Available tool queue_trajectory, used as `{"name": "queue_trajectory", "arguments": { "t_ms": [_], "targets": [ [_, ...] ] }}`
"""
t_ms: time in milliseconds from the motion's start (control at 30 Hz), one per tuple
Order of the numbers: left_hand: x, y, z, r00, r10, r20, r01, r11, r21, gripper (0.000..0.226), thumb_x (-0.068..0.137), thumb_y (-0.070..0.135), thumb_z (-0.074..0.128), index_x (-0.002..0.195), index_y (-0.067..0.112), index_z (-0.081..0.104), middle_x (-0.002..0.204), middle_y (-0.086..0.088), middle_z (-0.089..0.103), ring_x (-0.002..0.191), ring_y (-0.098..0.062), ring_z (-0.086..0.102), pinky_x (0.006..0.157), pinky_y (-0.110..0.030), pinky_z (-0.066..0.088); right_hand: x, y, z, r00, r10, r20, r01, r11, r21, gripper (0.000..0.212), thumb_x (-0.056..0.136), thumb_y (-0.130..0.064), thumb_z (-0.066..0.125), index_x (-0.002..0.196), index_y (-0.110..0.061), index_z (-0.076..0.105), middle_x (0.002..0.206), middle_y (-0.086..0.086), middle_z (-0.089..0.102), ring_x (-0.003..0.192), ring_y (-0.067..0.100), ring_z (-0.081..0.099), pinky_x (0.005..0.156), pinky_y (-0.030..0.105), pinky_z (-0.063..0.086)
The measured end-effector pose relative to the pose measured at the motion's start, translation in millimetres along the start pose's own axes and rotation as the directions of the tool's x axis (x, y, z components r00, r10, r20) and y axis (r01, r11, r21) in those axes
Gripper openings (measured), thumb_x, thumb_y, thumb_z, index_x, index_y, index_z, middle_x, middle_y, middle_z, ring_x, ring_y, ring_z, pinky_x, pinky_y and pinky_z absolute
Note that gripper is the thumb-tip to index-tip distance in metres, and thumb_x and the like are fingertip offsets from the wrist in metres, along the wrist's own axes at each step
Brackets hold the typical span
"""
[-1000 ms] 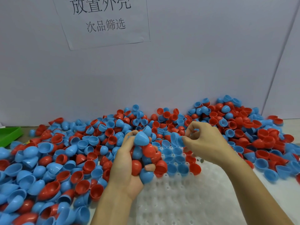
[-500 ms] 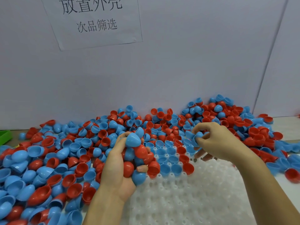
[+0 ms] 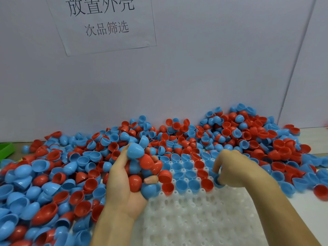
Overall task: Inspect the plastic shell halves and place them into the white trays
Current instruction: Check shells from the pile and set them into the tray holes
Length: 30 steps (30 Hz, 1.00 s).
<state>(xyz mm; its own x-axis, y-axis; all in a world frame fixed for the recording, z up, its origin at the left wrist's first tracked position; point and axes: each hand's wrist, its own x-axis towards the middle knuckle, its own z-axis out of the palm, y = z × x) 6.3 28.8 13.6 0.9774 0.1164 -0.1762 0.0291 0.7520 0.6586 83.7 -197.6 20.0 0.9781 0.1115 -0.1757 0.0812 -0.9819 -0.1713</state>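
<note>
The right hand [image 3: 234, 169], fingers pinched on a blue shell half [image 3: 218, 181], is lowering it at the white tray [image 3: 195, 219]'s filled rows and should seat it open-side up, while the left hand [image 3: 127, 185] is clutching mixed spare halves [image 3: 150, 164] beside the tray.

A factory sorting station: a heap of red and blue shell halves [image 3: 230, 139] covers the surface, beside a white tray [image 3: 195, 219], under a printed Chinese work-instruction sign [image 3: 103, 20] on the partition.

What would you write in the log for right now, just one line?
left hand: clutching red and blue shells | right hand: lowering blue shell onto white tray | tray: far rows filled, near pockets empty | step: placing
</note>
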Motion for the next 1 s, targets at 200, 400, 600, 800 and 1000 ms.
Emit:
{"name": "queue_trajectory", "arguments": {
  "t_ms": [200,400,600,800,1000],
  "targets": [
    [-2,1,2,1.0,0.014,0.01,-0.013,1.0,-0.016,0.038,0.076,0.042,0.063,0.072,0.007,0.079,0.079,-0.012,0.068,0.057,-0.012,0.06,0.035,-0.019,0.037,-1,3,-8,0.999,-0.029,0.034,0.029,1.0,-0.006,0.026,0.086,-0.008,0.069,0.107,-0.022,0.074,0.113,0.003,0.068,0.095,0.02,0.067,0.085,0.035,0.059],
    [-2,1,3,1.0,-0.014,0.01,0.014,0.999,-0.045,0.039,0.077,0.042,0.063,0.071,0.006,0.078,0.078,-0.013,0.068,0.056,-0.013,0.06,0.035,-0.019,0.037,-25,-35,-34,0.918,-0.396,-0.009,0.376,0.864,0.334,0.035,0.085,-0.039,0.075,0.115,-0.049,0.062,0.097,-0.021,0.062,0.084,0.0,0.064,0.079,0.021,0.055],
    [-2,1,3,1.0,0.001,-0.014,-0.002,0.993,-0.118,0.035,0.082,0.036,0.059,0.078,0.005,0.075,0.079,-0.012,0.07,0.055,-0.014,0.063,0.034,-0.019,0.039,-29,-76,-10,0.843,-0.533,-0.073,0.499,0.723,0.478,0.028,0.09,-0.031,0.071,0.109,-0.043,0.054,0.096,-0.013,0.07,0.083,0.005,0.069,0.08,0.027,0.06],
    [-3,1,1,0.998,0.018,-0.054,-0.026,0.989,-0.146,0.034,0.089,0.035,0.056,0.091,0.002,0.068,0.092,-0.016,0.071,0.06,-0.016,0.068,0.034,-0.019,0.039,-25,-66,-13,0.836,-0.48,-0.264,0.548,0.716,0.432,0.027,0.095,-0.007,0.054,0.101,-0.032,0.051,0.079,0.0,0.074,0.073,0.005,0.069,0.072,0.028,0.059],
    [3,0,0,0.989,0.061,-0.138,-0.045,0.992,0.115,0.025,0.096,0.03,0.055,0.098,0.007,0.066,0.062,-0.004,0.058,0.047,-0.01,0.051,0.032,-0.019,0.033,-25,-59,-21,0.796,-0.507,-0.33,0.605,0.673,0.425,0.04,0.093,0.002,0.058,0.079,-0.033,0.071,0.083,-0.015,0.072,0.082,-0.003,0.068,0.075,0.013,0.055]
  ]
}}
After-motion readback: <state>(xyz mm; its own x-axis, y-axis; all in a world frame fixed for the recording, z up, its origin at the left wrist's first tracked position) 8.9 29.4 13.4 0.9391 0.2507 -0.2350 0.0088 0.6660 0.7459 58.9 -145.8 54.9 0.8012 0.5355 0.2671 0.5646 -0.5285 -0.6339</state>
